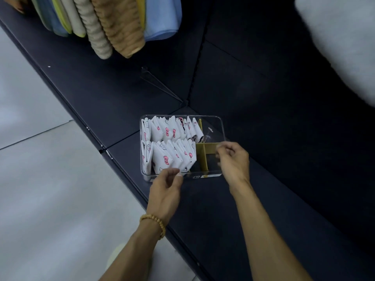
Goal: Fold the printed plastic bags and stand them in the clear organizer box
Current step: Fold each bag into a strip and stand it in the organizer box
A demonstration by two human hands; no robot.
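Note:
The clear organizer box [222, 126] sits on a dark shelf. Two rows of folded white bags with pink bow prints [168, 144] stand upright in its left part, and yellow dividers [209, 149] cross its right part. My left hand [167, 184] is at the box's near edge, fingers loosely curled by the front wall, holding nothing I can see. My right hand [233, 159] hovers at the box's right side, fingers curled near the yellow divider; whether it touches the box is unclear.
The dark shelf [263, 98] runs diagonally, with a pale tiled floor [50, 179] to the left. Folded towels and cloths [105, 23] stand at the top left. A clear shelf divider [160, 88] lies behind the box. A blurred white shape [345, 37] fills the upper right.

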